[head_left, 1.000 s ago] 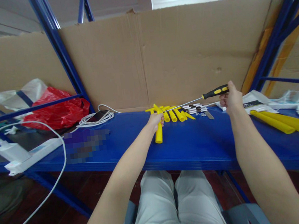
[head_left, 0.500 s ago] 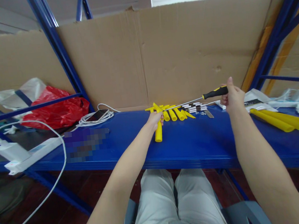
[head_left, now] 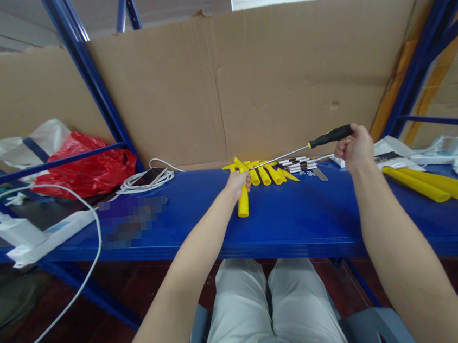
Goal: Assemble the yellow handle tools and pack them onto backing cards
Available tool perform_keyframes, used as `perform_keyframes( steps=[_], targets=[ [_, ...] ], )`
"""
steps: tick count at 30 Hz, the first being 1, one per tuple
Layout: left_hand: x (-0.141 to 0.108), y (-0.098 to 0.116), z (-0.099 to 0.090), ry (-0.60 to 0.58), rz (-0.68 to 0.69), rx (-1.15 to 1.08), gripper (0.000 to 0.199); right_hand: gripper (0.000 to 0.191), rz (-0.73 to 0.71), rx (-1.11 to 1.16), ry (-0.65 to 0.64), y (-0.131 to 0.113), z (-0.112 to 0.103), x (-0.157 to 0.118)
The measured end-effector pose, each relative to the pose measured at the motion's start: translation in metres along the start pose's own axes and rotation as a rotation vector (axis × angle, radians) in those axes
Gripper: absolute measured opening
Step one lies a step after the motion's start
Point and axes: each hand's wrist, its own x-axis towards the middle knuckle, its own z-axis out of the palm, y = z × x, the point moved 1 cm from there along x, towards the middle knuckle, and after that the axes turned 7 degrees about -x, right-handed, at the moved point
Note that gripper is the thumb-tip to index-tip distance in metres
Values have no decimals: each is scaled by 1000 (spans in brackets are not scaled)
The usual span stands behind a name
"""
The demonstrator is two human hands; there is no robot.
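My left hand is closed around a yellow plastic handle, whose rounded end points toward me. In my right hand, the fingertips pinch the butt end of a screwdriver with a black and yellow grip. Its thin metal shaft slopes down leftward to the yellow handle beside my left fingers; whether the tip sits in a screw cannot be made out. Just right of my left hand lie several more yellow handles. Beyond them are small black-and-white pieces, tiny silvery bits and a flat metal blade.
Two long yellow tubes and white packaging lie on the right of the blue shelf. A phone, coiled white cable, power strip and red bag are at left. Cardboard stands behind.
My right hand has shifted its grip toward the butt of the screwdriver, its thumb now lowered onto the end. The left hand and its yellow handle have stayed in place.
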Motion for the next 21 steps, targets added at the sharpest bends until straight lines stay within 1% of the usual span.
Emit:
perform_keyframes(
  steps=[4, 8, 11, 16, 21],
  targets=[
    [0, 0, 0, 8, 1, 5, 13, 30, -25, -64, 80, 3, 0, 1],
    [-2, 1, 1, 11, 6, -1, 17, 33, -7, -70, 109, 3, 1, 0],
    [-3, 2, 1, 2, 6, 4, 21, 32, -46, -64, 119, 3, -1, -2],
    [-4, 2, 1, -3, 18, 6, 22, 21, -79, -5, 33, 5, -3, -1],
    [-4, 2, 1, -5, 31, 25, 21, 21, -70, 116, -33, 5, -4, 3]
  ],
)
